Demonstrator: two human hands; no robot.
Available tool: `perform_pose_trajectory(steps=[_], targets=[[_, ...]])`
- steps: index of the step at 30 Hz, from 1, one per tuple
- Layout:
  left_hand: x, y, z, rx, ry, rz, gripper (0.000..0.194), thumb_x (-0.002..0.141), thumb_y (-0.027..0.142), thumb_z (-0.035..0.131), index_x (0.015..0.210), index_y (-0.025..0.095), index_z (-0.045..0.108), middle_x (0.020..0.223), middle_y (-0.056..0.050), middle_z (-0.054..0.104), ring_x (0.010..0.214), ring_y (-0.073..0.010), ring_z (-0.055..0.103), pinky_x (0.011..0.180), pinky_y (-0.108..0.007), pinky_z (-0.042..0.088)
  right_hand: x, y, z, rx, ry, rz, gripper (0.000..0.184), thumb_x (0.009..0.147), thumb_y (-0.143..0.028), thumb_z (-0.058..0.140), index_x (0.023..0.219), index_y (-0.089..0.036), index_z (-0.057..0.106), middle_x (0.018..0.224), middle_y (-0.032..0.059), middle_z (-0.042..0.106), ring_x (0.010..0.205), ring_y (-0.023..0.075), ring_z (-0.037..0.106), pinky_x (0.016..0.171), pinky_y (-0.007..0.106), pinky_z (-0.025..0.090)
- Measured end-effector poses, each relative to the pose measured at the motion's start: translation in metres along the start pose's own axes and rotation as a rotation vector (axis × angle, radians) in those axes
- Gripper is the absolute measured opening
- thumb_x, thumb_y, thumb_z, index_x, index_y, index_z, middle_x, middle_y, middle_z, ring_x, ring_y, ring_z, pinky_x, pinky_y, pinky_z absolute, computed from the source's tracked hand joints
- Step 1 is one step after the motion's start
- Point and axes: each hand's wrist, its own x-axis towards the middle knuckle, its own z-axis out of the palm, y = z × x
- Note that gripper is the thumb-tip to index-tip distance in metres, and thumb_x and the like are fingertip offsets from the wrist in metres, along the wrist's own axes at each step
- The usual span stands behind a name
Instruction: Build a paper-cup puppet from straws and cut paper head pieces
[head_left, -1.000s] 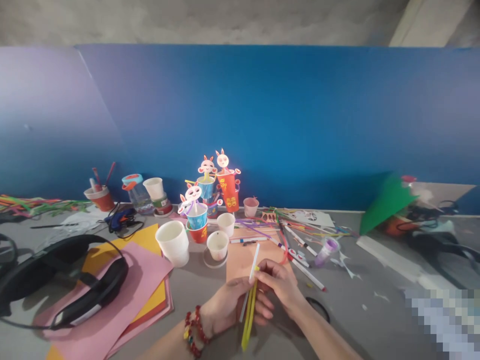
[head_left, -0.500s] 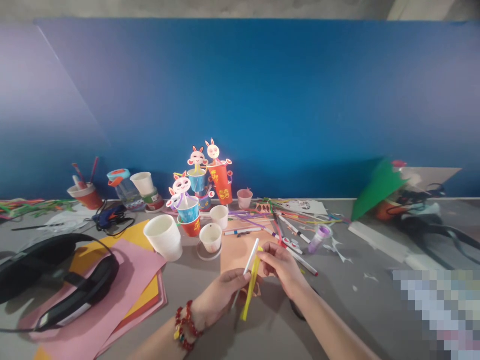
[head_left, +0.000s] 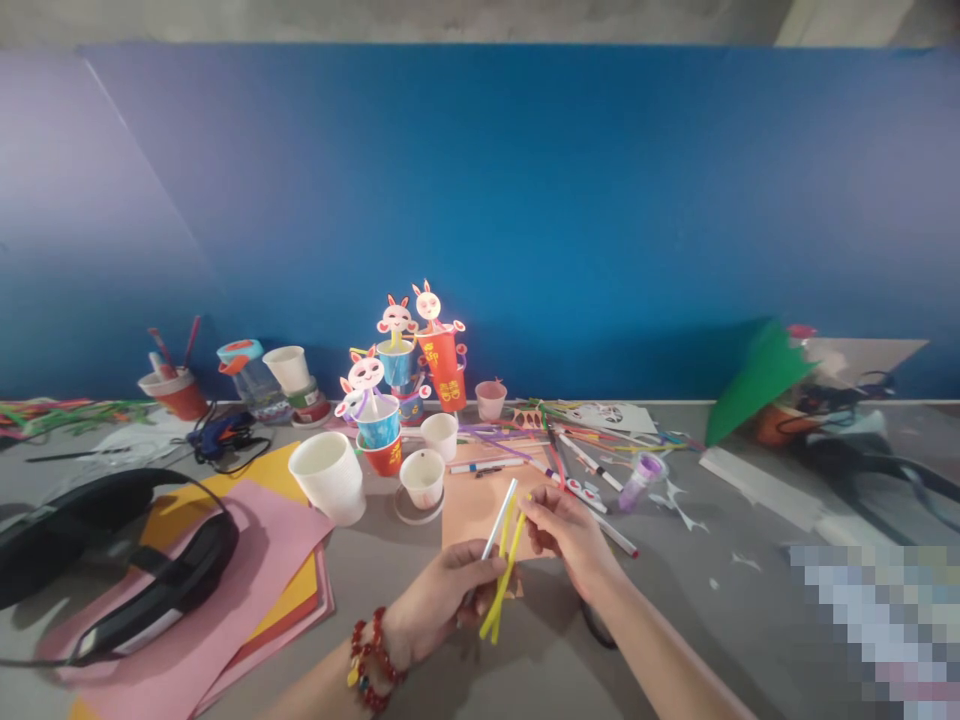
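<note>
My left hand [head_left: 442,592] is closed around a thin white straw [head_left: 500,517], which tilts up and to the right. Its thumb also presses on two thin yellow strips [head_left: 516,555] that cross low down and spread apart at the top. My right hand [head_left: 571,532] pinches the upper end of one of these strips between thumb and fingertips. Beneath both hands lies a peach sheet of paper [head_left: 469,515]. Paper cups with rabbit faces, such as the blue cup [head_left: 379,420] and the tall red cup [head_left: 441,360], stand beyond.
White cups [head_left: 330,478] stand left of the hands. Pink paper [head_left: 255,560] lies under black headphones [head_left: 191,590]. Markers [head_left: 615,537], a purple-capped jar [head_left: 641,482] and paper scraps [head_left: 684,505] are at the right. A blue partition [head_left: 570,220] closes off the back.
The yellow strips lay together before and are now spread apart and crossed. My right hand has shifted very slightly right with one strip's end, while my left hand stays in place.
</note>
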Motion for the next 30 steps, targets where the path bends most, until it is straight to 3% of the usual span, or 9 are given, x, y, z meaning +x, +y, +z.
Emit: perform_pose_trajectory(steps=[3, 5, 7, 10, 12, 17, 22, 28, 30], targets=[[0.001, -0.003, -0.004, -0.017, 0.036, 0.038, 0.029, 0.079, 0.041, 0.072, 0.079, 0.012, 0.071, 0.047, 0.006, 0.047, 0.041, -0.0049, 0.027, 0.04, -0.021, 0.013, -0.006, -0.009, -0.004, 0.073, 0.105, -0.173, 0.031, 0.076, -0.045, 0.076, 0.077, -0.019, 0.058, 0.066, -0.0013, 0.065, 0.044, 0.0071, 0.05, 0.042, 0.018, 0.041], [0.003, -0.005, -0.007, -0.028, 0.071, 0.065, 0.027, 0.079, 0.04, 0.072, 0.081, 0.012, 0.071, 0.046, 0.007, 0.045, 0.041, -0.005, 0.029, 0.041, -0.02, 0.015, -0.013, -0.015, -0.008, 0.049, 0.223, -0.435, 0.018, 0.086, -0.038, 0.068, 0.087, -0.021, 0.06, 0.074, 0.0006, 0.07, 0.044, 0.0084, 0.052, 0.042, 0.021, 0.045], [0.004, -0.007, -0.01, -0.037, 0.091, 0.092, 0.028, 0.08, 0.039, 0.071, 0.086, 0.012, 0.071, 0.047, 0.007, 0.044, 0.041, -0.005, 0.03, 0.04, -0.02, 0.014, -0.021, -0.019, -0.012, -0.177, 0.276, -0.746, 0.006, 0.092, -0.025, 0.06, 0.097, -0.023, 0.063, 0.088, 0.004, 0.073, 0.056, 0.0128, 0.062, 0.053, 0.026, 0.053], [0.006, -0.007, -0.012, -0.088, 0.098, 0.123, 0.026, 0.08, 0.038, 0.072, 0.086, 0.013, 0.068, 0.046, 0.008, 0.044, 0.039, -0.0047, 0.026, 0.038, -0.021, 0.009, -0.029, -0.023, -0.008, -0.765, -0.032, -1.124, 0.025, 0.088, -0.011, 0.059, 0.109, -0.023, 0.066, 0.101, 0.0082, 0.074, 0.088, 0.021, 0.07, 0.075, 0.032, 0.056], [0.007, -0.006, -0.012, -0.163, 0.091, 0.13, 0.025, 0.079, 0.038, 0.073, 0.079, 0.014, 0.064, 0.044, 0.009, 0.04, 0.038, -0.004, 0.021, 0.038, -0.021, 0.007, -0.031, -0.024, 0.004, -1.012, -0.301, -1.225, 0.024, 0.088, -0.01, 0.057, 0.107, -0.021, 0.066, 0.098, 0.007, 0.076, 0.084, 0.0187, 0.07, 0.075, 0.029, 0.055], [0.005, -0.002, -0.013, -0.328, 0.072, 0.112, 0.03, 0.076, 0.036, 0.078, 0.071, 0.015, 0.056, 0.048, 0.011, 0.034, 0.04, -0.0025, 0.015, 0.039, -0.018, 0.008, -0.031, -0.025, 0.029, -1.146, -0.346, -1.312, 0.021, 0.094, -0.01, 0.048, 0.097, -0.019, 0.067, 0.083, 0.0036, 0.077, 0.069, 0.014, 0.067, 0.067, 0.023, 0.053], [0.006, -0.004, -0.013, -0.351, 0.086, 0.111, 0.038, 0.075, 0.039, 0.079, 0.065, 0.016, 0.051, 0.046, 0.012, 0.033, 0.04, -0.002, 0.014, 0.039, -0.017, 0.007, -0.03, -0.011, 0.028, -1.104, -0.37, -1.145, 0.018, 0.095, -0.015, 0.051, 0.1, -0.021, 0.067, 0.085, 0.0039, 0.075, 0.074, 0.0132, 0.068, 0.069, 0.019, 0.052], [0.001, -0.003, -0.007, -0.09, 0.154, 0.197, 0.038, 0.083, 0.05, 0.067, 0.073, 0.016, 0.056, 0.049, 0.009, 0.038, 0.039, -0.0032, 0.022, 0.039, -0.02, 0.01, -0.034, -0.01, 0.021, -0.911, -0.292, -1.182, 0.017, 0.09, -0.014, 0.058, 0.101, -0.022, 0.069, 0.083, 0.0052, 0.075, 0.073, 0.0157, 0.069, 0.07, 0.024, 0.053], [0.001, -0.002, -0.008, 0.025, 0.257, 0.282, 0.044, 0.087, 0.057, 0.057, 0.074, 0.015, 0.058, 0.053, 0.007, 0.042, 0.04, -0.0032, 0.027, 0.04, -0.019, 0.013, -0.034, -0.012, 0.015, -0.71, -0.17, -1.047, 0.015, 0.09, -0.017, 0.059, 0.1, -0.022, 0.069, 0.083, 0.0058, 0.074, 0.072, 0.0173, 0.068, 0.069, 0.027, 0.054]])
